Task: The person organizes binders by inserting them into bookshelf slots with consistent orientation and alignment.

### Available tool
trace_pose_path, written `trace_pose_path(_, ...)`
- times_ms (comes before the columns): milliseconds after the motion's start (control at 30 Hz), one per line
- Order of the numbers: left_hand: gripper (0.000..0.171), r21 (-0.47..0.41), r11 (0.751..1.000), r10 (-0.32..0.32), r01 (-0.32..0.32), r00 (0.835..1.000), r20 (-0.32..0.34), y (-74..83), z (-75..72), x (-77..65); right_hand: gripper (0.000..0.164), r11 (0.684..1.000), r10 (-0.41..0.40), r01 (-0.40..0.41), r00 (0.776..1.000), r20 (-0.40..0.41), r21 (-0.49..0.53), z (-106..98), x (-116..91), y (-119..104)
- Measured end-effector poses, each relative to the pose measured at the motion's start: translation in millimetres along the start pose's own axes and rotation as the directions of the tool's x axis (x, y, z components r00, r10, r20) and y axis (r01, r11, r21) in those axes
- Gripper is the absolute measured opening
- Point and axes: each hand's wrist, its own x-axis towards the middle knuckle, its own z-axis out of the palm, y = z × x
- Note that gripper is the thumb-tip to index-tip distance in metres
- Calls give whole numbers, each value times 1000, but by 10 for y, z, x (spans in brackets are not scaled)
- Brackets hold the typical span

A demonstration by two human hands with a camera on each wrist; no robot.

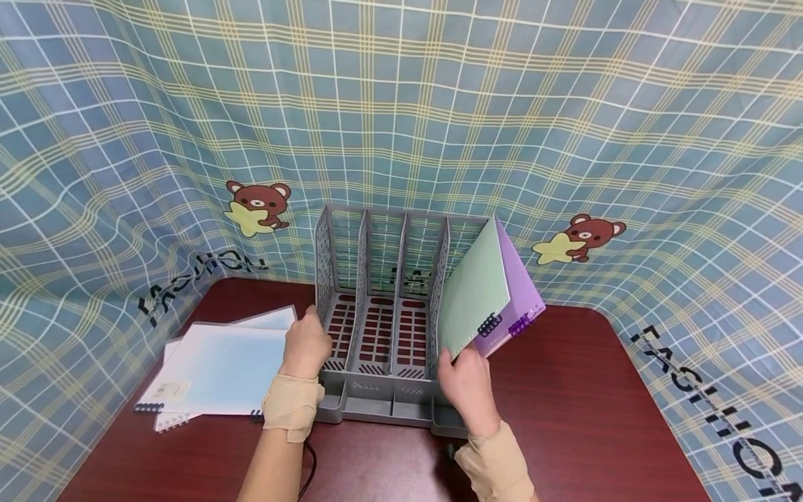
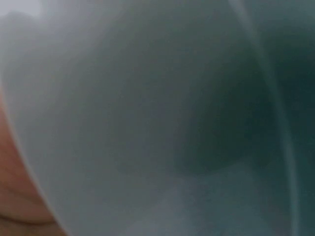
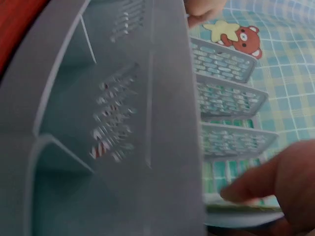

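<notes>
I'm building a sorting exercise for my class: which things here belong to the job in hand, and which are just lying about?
Belongs to the job:
- green notebook, in the right hand
- purple notebook beside it
- grey rack, left hand at its left edge
- probably the pale notebooks, untouched

Just about:
- black cable
- checked cloth, a backdrop
</notes>
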Motion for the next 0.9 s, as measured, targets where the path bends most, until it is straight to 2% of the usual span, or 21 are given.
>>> trace_pose_path(67, 65, 9, 1000, -3, 3, 1000, 3, -28, -14, -15, 20, 1000, 7, -5, 996, 86, -26, -73, -7, -22)
trace_pose_path(167, 64, 14, 1000, -5, 4, 1000, 9, -67, -39, -31, 30, 997, 52, -38, 978, 204, -72, -233, -10, -71)
trace_pose_path(267, 65, 18, 1000, 0, 0, 1000, 3, -90, -71, -48, 32, 993, 86, -60, 960, 267, -105, -424, -14, -121)
trace_pose_path(400, 65, 22, 1000, 1, -1, 1000, 5, -92, -132, -98, 27, 992, 87, -55, 951, 295, -114, -695, -40, -177)
trace_pose_path(533, 61, 32, 999, 12, -11, 1000, -7, -63, -228, -185, 31, 989, 104, -65, 943, 317, -131, -970, -80, -232)
trace_pose_path(633, 61, 47, 998, 35, -34, 999, -39, -51, -317, -266, 36, 989, 102, -63, 943, 316, -131, -1124, -100, -281)
trace_pose_path(767, 59, 71, 996, 61, -55, 994, -89, -127, -431, -370, 35, 997, 56, -35, 949, 311, -75, -1166, -108, -371)
trace_pose_path(900, 57, 104, 993, 79, -63, 983, -163, -267, -535, -438, 20, 998, -56, 52, 960, 273, 24, -1048, -140, -496)
